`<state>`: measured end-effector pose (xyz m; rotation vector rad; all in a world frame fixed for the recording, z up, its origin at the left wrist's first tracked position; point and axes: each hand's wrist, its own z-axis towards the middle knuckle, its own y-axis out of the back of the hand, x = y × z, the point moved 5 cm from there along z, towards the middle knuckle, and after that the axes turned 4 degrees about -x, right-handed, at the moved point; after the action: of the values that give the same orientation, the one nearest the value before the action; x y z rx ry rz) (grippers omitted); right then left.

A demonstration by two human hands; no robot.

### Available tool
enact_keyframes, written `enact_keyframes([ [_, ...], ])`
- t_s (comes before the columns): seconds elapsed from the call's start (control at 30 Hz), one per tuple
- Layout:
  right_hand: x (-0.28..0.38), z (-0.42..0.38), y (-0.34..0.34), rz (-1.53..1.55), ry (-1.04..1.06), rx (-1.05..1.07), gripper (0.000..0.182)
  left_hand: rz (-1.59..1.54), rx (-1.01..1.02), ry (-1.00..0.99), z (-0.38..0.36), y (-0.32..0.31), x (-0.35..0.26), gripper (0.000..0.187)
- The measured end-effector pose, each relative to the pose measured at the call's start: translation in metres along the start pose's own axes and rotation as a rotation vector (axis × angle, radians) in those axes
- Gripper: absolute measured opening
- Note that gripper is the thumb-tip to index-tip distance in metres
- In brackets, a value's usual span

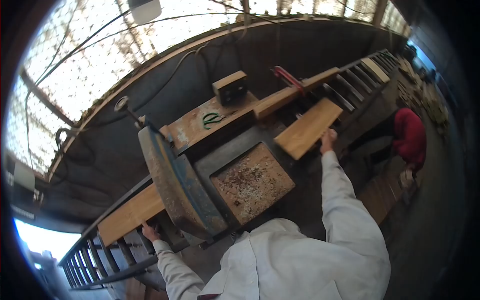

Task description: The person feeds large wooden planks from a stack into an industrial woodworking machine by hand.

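My right hand [328, 140] is closed on the near edge of a short wooden board [310, 127], which is held tilted over the right part of the bench. At the lower left, my left hand [150, 232] is at the near edge of another wooden board [131, 212] lying on the roller conveyor; its fingers are too small to make out. Between my hands stands the blue and rusty saw machine [175, 182]. Right of it, wood chips cover a recessed panel [253, 182].
A wooden fence [280, 101] with a red clamp [287, 79] runs behind. Near it are a wooden block [230, 87] and a green cord [211, 120]. Rollers [356, 86] extend right. A person in red [410, 137] bends beside planks [380, 197].
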<state>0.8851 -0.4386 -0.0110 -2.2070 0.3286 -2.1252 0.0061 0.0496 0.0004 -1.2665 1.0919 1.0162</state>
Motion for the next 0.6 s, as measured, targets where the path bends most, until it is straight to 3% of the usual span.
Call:
enact_keyframes([
  [0.03,0.025,-0.022,-0.006,0.014,0.191,-0.09,0.04,0.394,-0.028,-0.22,0.01,0.014,-0.016,0.06],
  [0.07,0.038,-0.047,-0.011,-0.207,0.364,-0.088,0.039,0.777,-0.022,-0.289,-0.025,0.001,0.011,0.054],
  [0.1,0.103,-0.031,0.018,-0.245,0.431,0.098,0.041,1.156,-0.034,-0.372,-0.063,-0.011,0.046,0.048],
  [0.13,0.101,-0.065,-0.011,-0.279,0.486,0.292,0.041,1.185,-0.135,-0.383,-0.043,-0.022,0.032,0.047],
  [0.17,0.082,-0.134,-0.029,-0.438,0.354,0.375,0.041,1.147,-0.218,-0.322,-0.029,0.009,-0.005,0.046],
  [0.2,0.054,-0.177,-0.03,-0.514,0.283,0.529,0.041,1.321,-0.24,-0.394,-0.029,0.025,-0.032,0.046],
  [0.23,0.057,-0.195,-0.05,-0.675,0.514,0.6,0.043,1.424,-0.226,-0.398,-0.005,0.028,-0.009,0.046],
  [0.27,0.06,-0.219,-0.06,-0.833,0.739,0.644,0.046,0.9,-0.375,-0.107,0.012,0.045,0.009,0.038],
  [0.3,0.055,-0.233,-0.07,-0.864,0.777,0.643,0.048,0.329,-0.629,0.052,0.023,0.061,0.028,0.032],
  [0.37,0.053,-0.246,-0.067,-0.979,0.835,0.592,0.051,-0.19,-0.712,0.148,-0.026,-0.004,-0.029,0.03],
  [0.47,0.041,-0.236,-0.066,-1.038,0.754,0.593,0.056,-0.065,-0.612,0.279,-0.064,-0.053,-0.012,0.031],
  [0.53,0.042,-0.241,-0.072,-1.042,0.763,0.603,0.057,0.446,-0.297,0.348,-0.082,-0.088,-0.029,0.029],
  [0.6,0.046,-0.24,-0.071,-1.077,0.768,0.585,0.058,0.58,0.04,0.264,-0.094,-0.113,-0.018,0.028],
])
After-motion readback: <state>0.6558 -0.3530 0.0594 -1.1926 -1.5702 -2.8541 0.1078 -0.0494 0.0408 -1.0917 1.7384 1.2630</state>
